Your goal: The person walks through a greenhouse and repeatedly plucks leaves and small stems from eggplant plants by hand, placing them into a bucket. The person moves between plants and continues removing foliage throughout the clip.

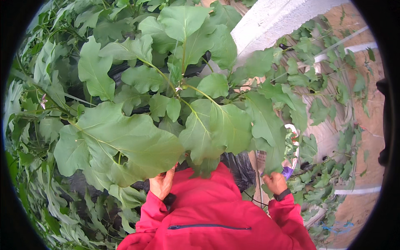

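Note:
An eggplant plant with broad lobed leaves (125,145) and a small pale purple flower (178,88) fills the space before me. My left hand (163,182) is raised under the edge of a large leaf, which covers its fingertips; whether it holds anything is hidden. Further right, my right hand (275,182) has its fingers curled at the lower tip of a hanging leaf (271,153). From this angle I cannot see whether the fingers grip the leaf. Right behind that hand is a printed white, red and purple container or package (295,150), partly covered by foliage.
A thick white post (265,28) slants in at the upper right. Support strings (340,40) cross the foliage. Black plastic film (239,170) lies beneath the plants. Brown ground (359,218) with leafy debris and white strips (356,190) runs along the right. Dense plants stand at the left.

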`<control>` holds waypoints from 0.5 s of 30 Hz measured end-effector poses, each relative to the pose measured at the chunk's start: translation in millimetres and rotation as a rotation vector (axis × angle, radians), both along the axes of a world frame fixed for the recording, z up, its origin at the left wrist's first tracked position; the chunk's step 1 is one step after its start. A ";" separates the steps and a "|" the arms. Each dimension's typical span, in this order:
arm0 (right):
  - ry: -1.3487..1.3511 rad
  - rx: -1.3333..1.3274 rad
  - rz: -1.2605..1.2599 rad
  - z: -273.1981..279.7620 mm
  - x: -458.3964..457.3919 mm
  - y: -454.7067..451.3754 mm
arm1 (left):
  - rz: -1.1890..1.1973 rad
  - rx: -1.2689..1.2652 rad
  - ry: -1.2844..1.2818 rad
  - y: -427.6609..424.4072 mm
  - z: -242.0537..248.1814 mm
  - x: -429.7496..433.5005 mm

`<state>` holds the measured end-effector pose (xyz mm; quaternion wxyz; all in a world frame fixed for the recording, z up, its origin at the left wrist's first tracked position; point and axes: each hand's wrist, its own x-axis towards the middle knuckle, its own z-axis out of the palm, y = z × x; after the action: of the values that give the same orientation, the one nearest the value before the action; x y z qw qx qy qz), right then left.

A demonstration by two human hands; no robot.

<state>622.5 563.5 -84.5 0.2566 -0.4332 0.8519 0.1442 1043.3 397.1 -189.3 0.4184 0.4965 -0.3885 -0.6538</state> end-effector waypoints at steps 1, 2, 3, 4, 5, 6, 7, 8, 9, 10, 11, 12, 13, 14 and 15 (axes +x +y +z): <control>-0.213 -0.148 0.107 25.3 26.3 -13.7 | -0.043 -0.027 -0.073 0.2 -4.3 8.4; -0.385 -0.253 0.194 49.4 52.3 -31.4 | -0.083 -0.055 -0.120 0.2 -7.4 17.8; -0.443 -0.325 0.192 70.7 76.4 -52.4 | -0.109 -0.064 -0.142 -0.3 -9.8 25.0; -0.494 -0.402 0.203 90.3 95.6 -77.0 | -0.120 -0.107 -0.199 0.0 -11.0 29.9; -0.353 -0.498 0.367 108.0 107.0 -104.8 | -0.115 -0.127 -0.229 0.3 -11.4 33.9; -0.187 -0.614 0.464 118.8 112.5 -136.2 | -0.120 -0.128 -0.233 0.6 -10.7 37.0; -0.070 -0.761 0.516 123.8 110.4 -170.3 | -0.153 -0.132 -0.255 1.7 -9.1 39.4; 0.053 -0.847 0.579 120.3 103.0 -207.8 | -0.191 -0.113 -0.253 3.4 -6.7 41.2; 0.203 -0.946 0.703 114.2 90.8 -245.9 | -0.204 -0.115 -0.228 6.3 -3.5 43.6; 0.316 -0.857 0.713 102.9 78.0 -279.4 | -0.198 -0.087 -0.258 9.8 0.0 45.4; 0.461 -0.695 0.673 86.7 65.8 -309.4 | -0.171 -0.082 -0.263 14.5 3.8 47.4; 0.612 -0.489 0.683 68.9 53.8 -333.9 | -0.145 -0.075 -0.271 19.6 7.6 50.4; 0.687 -0.307 0.652 50.8 43.3 -355.6 | -0.111 -0.101 -0.300 24.6 10.8 54.2; 0.713 -0.187 0.609 34.6 33.8 -370.6 | -0.078 -0.128 -0.332 30.9 14.0 59.1; 0.729 -0.070 0.548 20.5 26.1 -384.3 | -0.041 -0.161 -0.359 36.4 16.5 64.7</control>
<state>648.6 179.3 -64.0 -0.1225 -0.5720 0.7447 0.3213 1108.0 433.6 -172.8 0.3674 0.5619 -0.5179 -0.5302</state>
